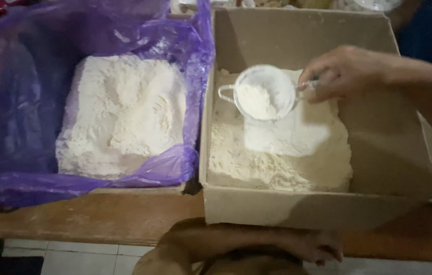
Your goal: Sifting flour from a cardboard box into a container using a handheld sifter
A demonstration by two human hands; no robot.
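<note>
The right hand (346, 71) is closed on the handle of a small round sieve (266, 92) and holds it above the flour in the cardboard box (384, 137). A little flour lies inside the sieve, and a smooth white patch of fine flour (290, 136) is under it, while the flour around it looks coarser. The left hand (310, 245) rests loosely, holding nothing, on the desk (99, 216) edge. A box lined with a purple bag (17, 127) holds more flour.
</note>
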